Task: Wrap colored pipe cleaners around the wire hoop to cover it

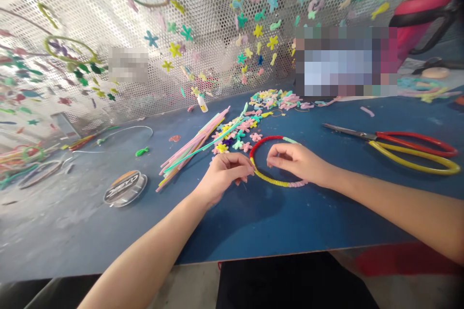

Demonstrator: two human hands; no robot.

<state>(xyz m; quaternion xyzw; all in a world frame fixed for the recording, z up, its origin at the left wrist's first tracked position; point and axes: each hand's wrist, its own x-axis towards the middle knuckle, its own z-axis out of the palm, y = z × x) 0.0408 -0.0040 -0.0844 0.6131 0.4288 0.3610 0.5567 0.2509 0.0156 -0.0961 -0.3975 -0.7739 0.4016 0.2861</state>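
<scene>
A hoop [270, 180] wrapped in fuzzy pipe cleaner, with red, yellow, pink and mint stretches, is between my hands just above the blue table. My left hand [226, 174] pinches its left edge, where red meets yellow. A faint clear strand seems to hang below those fingertips. My right hand [292, 160] reaches across the hoop's right side, covering part of it. Its thumb and fingertips press together over the hoop's middle; whatever they hold is too fine to make out. Small pipe-cleaner flowers [237, 135] lie just beyond the hoop.
A bundle of pipe cleaners [195, 142] lies left of the flowers. A spool of clear line [125, 188] is farther left. Scissors [366, 135] with red and yellow handles rest at right. A small glue bottle [202, 103] stands by the perforated metal panel [203, 24], hung with flowers.
</scene>
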